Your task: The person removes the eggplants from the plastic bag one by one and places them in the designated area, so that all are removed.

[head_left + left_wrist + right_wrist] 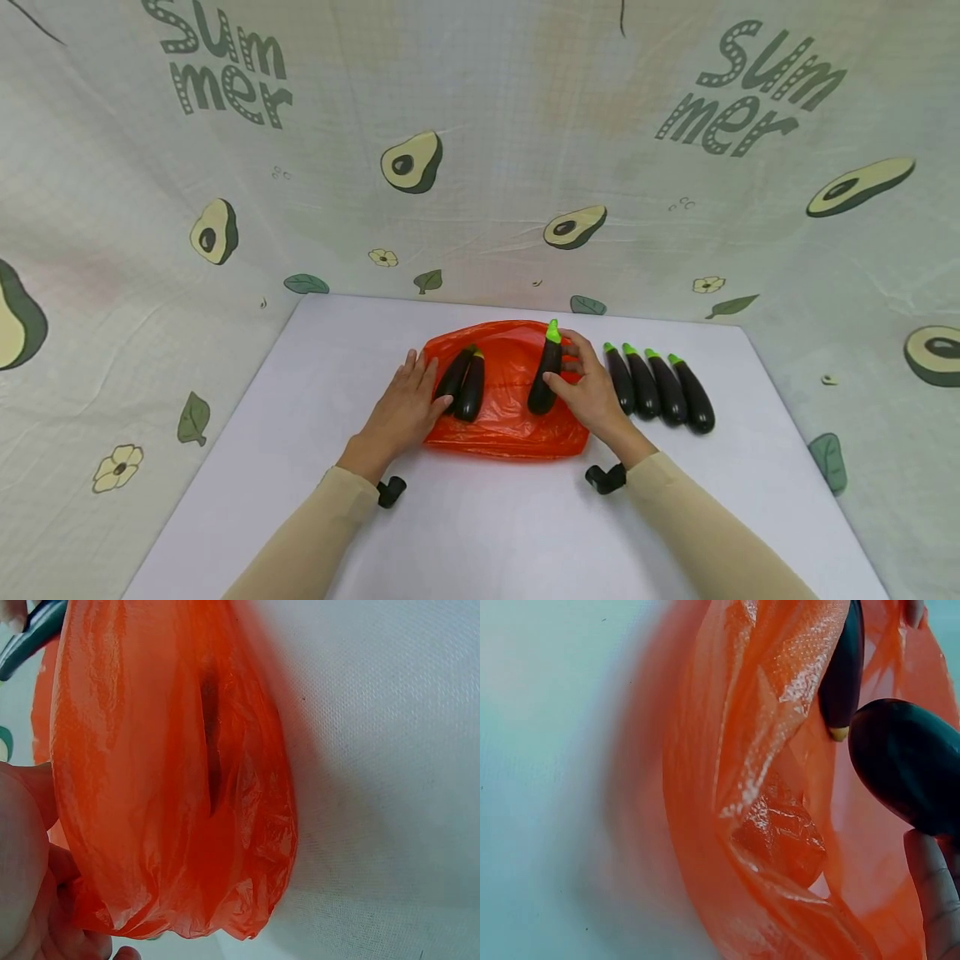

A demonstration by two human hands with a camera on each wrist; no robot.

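A red plastic bag [513,433] lies spread with its mouth facing up on the white table. Inside it, at the left, two dark eggplants [471,387] rest side by side. My left hand [405,408] lies along the bag's left edge, fingers extended and thumb reaching over the rim beside those eggplants. Over the bag's right part, my right hand [588,387] holds another eggplant [546,375] between thumb and fingers, its bright green stem end pointing away. The right wrist view shows the held eggplant's rounded end [904,765] above the bag's opening [742,772].
Several eggplants [660,392] lie in a slanted row on the white table [495,525], just right of my right hand. A printed cloth [480,100] with avocados and leaves hangs behind the table and along its sides.
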